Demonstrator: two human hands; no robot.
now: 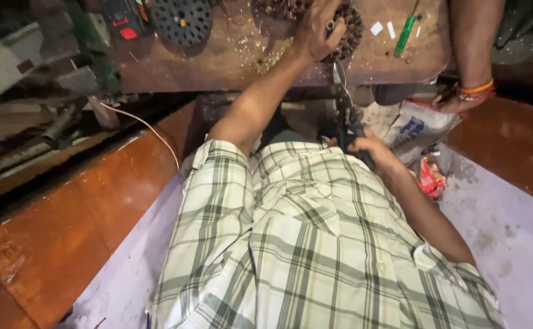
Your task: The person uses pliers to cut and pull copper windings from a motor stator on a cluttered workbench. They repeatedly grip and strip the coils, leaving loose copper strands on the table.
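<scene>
The left hand (318, 27) grips the stator core (342, 33) at the workbench (230, 55) edge. The right hand (364, 146) is clenched around pliers (345, 116), long axis pointing up toward the core. The core lies directly above the plier tips, nearer the left hand: round, dark, wound with copper wire.

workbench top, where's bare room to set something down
Bare wood on the workbench between the black perforated disc and the left hand on the wound stator, though littered with shavings. Crowded right of it: green screwdriver and another person's forearm.
</scene>
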